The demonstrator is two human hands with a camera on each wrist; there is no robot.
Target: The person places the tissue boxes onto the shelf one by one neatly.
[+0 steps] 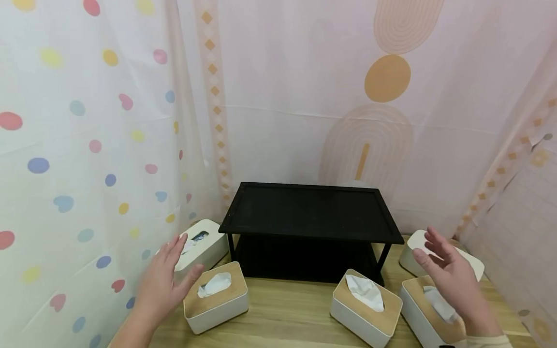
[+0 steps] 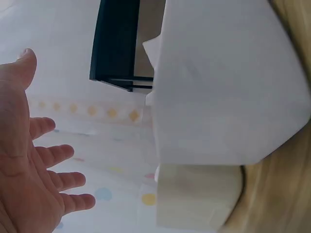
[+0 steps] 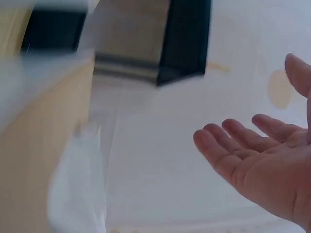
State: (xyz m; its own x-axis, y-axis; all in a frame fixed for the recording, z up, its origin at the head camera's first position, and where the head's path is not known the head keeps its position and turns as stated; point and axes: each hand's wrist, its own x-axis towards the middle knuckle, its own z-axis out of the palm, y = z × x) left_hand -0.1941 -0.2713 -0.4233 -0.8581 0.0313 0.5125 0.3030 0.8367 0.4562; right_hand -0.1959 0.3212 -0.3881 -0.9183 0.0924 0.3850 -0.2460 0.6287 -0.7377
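My left hand (image 1: pixel 163 282) hovers over the left side of the table, fingers spread and holding nothing. Beside its thumb stands a tissue box (image 1: pixel 216 314) with a wooden lid and a tissue poking out. A white tissue box (image 1: pixel 208 251) with a dark oval slot lies partly behind that hand. At the right, my right hand (image 1: pixel 457 282) is raised with fingers relaxed and holds nothing. It overlaps a wooden-lidded tissue box (image 1: pixel 415 309) and a rounded white box (image 1: pixel 411 263) behind it. Another wooden-lidded tissue box (image 1: pixel 363 321) stands to its left.
A black two-tier rack (image 1: pixel 311 212) stands at the back middle of the wooden table (image 1: pixel 285 309), its lower shelf in shadow. A dotted curtain (image 1: pixel 87 145) hangs at the left, and a patterned pale curtain (image 1: pixel 283 121) closes off the back.
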